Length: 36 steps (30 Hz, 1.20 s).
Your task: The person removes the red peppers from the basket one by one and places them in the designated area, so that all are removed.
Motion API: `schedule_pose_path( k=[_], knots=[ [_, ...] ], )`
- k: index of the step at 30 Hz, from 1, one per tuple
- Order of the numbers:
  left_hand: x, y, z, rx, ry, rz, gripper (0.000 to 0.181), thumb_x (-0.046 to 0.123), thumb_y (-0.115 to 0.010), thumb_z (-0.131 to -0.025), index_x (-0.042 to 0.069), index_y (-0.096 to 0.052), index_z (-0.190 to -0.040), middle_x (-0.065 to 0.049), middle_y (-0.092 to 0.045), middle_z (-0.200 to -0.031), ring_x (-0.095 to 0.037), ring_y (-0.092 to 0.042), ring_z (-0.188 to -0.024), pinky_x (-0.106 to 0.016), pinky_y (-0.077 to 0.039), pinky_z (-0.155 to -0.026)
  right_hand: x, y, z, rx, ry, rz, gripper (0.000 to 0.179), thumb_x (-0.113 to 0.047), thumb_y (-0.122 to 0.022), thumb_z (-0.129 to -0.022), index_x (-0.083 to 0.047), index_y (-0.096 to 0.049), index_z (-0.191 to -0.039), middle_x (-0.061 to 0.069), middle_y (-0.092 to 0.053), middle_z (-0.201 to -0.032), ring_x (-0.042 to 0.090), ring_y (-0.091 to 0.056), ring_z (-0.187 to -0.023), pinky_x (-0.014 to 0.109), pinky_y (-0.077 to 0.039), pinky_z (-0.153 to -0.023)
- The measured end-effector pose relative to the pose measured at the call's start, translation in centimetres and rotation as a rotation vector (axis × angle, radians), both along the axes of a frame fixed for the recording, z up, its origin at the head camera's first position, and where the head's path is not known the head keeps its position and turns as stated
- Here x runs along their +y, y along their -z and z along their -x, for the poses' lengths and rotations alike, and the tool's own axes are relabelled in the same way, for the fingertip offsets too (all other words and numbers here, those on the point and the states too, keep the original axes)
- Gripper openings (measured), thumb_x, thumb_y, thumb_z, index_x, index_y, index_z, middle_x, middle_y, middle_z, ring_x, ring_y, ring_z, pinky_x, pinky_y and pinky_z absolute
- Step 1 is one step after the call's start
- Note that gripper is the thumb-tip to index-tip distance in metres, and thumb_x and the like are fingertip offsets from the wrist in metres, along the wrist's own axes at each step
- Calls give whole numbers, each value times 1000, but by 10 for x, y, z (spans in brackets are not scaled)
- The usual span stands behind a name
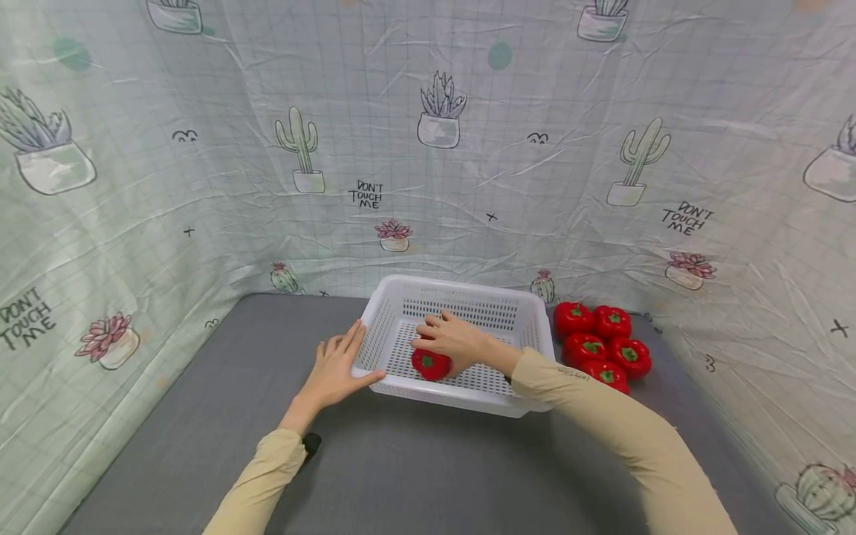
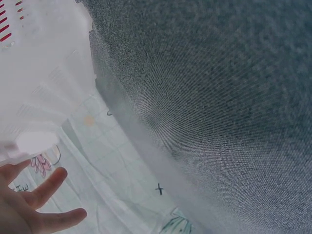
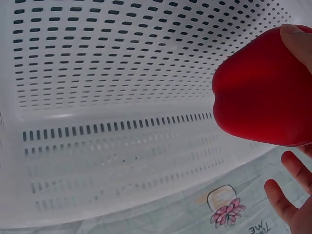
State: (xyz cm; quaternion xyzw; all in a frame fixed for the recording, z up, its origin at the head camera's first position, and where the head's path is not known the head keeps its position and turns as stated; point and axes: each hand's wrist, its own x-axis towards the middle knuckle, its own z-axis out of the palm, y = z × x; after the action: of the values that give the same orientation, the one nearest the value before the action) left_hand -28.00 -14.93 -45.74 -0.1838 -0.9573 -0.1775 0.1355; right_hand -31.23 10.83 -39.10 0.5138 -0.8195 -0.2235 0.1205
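Observation:
A white perforated plastic basket (image 1: 455, 397) stands on the grey table. Inside it, my right hand (image 1: 461, 345) holds a red bell pepper (image 1: 430, 365) with a green stem. In the right wrist view the thumb lies over one side of the bell pepper (image 3: 265, 92), with fingers at its far side. My left hand (image 1: 337, 371) rests at the basket's left front corner, fingers fairly straight along the rim and thumb on the front edge. The left wrist view shows some spread fingers of the left hand (image 2: 29, 204) beside the basket wall (image 2: 44, 73).
Several red bell peppers (image 1: 594, 347) sit grouped to the right of the basket. The grey tabletop (image 1: 414, 475) extends in front and to the left. A patterned cloth (image 1: 435, 186) with cactus drawings hangs behind and along both sides.

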Motion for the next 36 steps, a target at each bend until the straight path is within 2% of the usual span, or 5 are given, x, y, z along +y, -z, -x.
schedule_pose_path(
  k=[15,19,31,36],
  knots=[
    [-1,1,0,20,10,5,93,61,-57,-72,10,-23,-142,-6,-20,-149,-36,-35,-121,-66,-18,-97,32,-22,-16,4,13,66,80,-50,-74,-59,-18,-42,-126,3,-49,-124,22,-41,-113,38,-42,-89],
    [-1,1,0,19,12,6,93,61,-58,-72,10,-23,-142,-6,-20,-149,-35,-34,-121,-66,-18,-97,40,-22,-19,-22,29,92,81,-47,-76,-59,-17,-42,-126,3,-49,-125,22,-40,-114,39,-41,-91],
    [0,1,-1,19,16,-6,93,60,-58,-72,9,-23,-142,-6,-20,-149,-35,-35,-121,-66,-18,-97,67,-21,-37,-51,51,176,82,-44,-78,-56,-14,-42,-123,3,-50,-122,21,-41,-112,38,-43,-87],
    [0,1,-1,18,16,-5,94,61,-58,-72,9,-23,-142,-7,-20,-149,-36,-35,-120,-67,-17,-96,80,-23,-43,-83,88,261,82,-42,-80,-55,-15,-43,-124,3,-50,-121,21,-42,-112,41,-45,-87]
  ],
)
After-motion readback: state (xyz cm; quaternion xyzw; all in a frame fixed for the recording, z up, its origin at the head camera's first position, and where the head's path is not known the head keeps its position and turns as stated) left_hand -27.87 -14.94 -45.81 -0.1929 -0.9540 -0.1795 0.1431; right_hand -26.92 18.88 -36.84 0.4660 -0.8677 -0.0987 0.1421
